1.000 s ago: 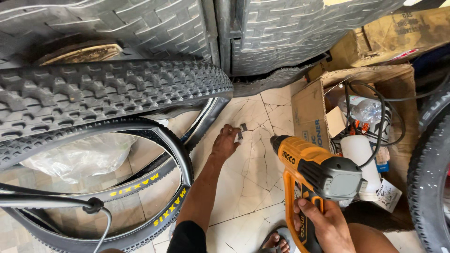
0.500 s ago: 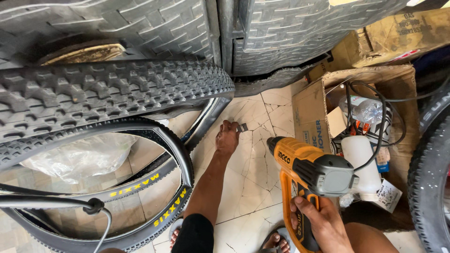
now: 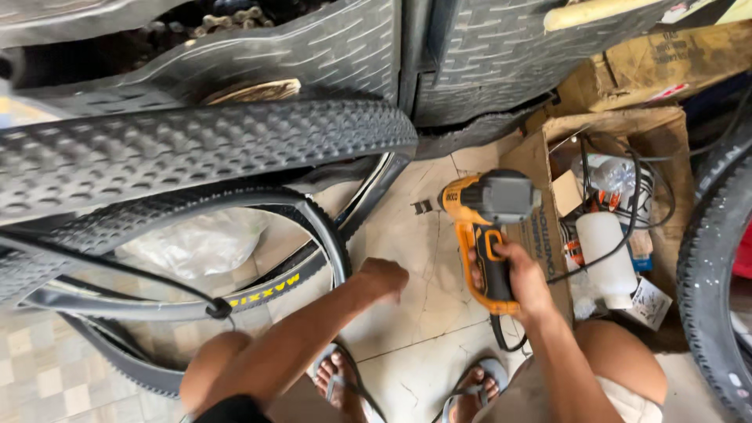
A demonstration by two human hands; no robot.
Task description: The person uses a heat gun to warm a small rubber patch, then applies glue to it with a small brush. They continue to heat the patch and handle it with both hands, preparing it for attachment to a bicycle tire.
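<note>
My right hand [image 3: 518,276] grips the handle of an orange and grey power drill [image 3: 487,219], held upright with its nose pointing left above the floor tiles. A small dark metal part [image 3: 422,207] lies on the tiles just left of the drill's nose. My left hand [image 3: 384,278] is closed in a fist near the floor, beside a bicycle rim and tyre [image 3: 317,235]. I cannot tell if the fist holds anything.
A large knobby tyre [image 3: 196,153] spans the upper left. Rubber mats hang at the back. An open cardboard box [image 3: 619,196] with cables, a white bottle [image 3: 607,254] and bags stands at the right. Another tyre [image 3: 713,266] stands at the far right. My sandalled feet are below.
My left hand pulled back from the small metal part toward me and closed. The drill swung up and left, closer to the part. The view shifted downward.
</note>
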